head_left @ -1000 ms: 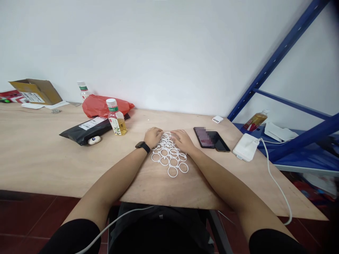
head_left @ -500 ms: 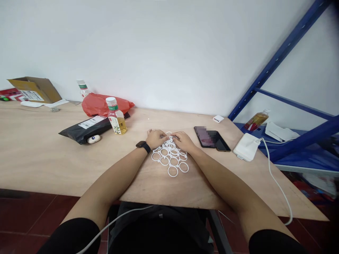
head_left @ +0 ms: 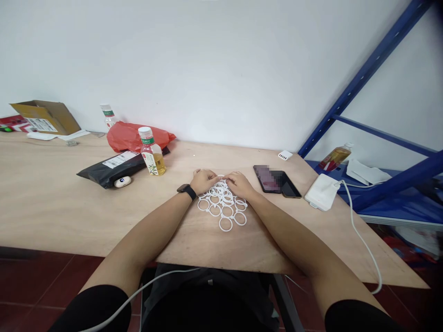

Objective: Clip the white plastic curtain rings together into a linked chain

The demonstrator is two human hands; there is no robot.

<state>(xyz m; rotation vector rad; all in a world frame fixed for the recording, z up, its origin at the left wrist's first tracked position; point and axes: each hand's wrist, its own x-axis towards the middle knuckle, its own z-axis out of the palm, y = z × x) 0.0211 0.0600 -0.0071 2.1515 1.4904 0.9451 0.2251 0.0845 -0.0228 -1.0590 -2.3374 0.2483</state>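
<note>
a flat cluster of thin white round rings, joined to each other by small knobs [head_left: 224,198], lies on the pale wooden table [head_left: 207,249] right in front of the seated person. its far end is bunched and overlapping; the near end spreads out loosely, with 1 ring closest to the table edge. the bare left hand [head_left: 204,181], below a black-banded wristwatch [head_left: 187,190], reaches that bunched end with fingers curled in narrow. the bare right hand [head_left: 240,185] meets it from the other side, thumb and fingers close together at the same spot. both touch the far rings, but from here i can't tell whether either truly grips. to the right sit 2 dark glass-faced phones [head_left: 291,186], touching; to the left, a clear plastic bottle of yellow drink [head_left: 154,159] stands upright beside a black plastic packet [head_left: 104,173].
</note>
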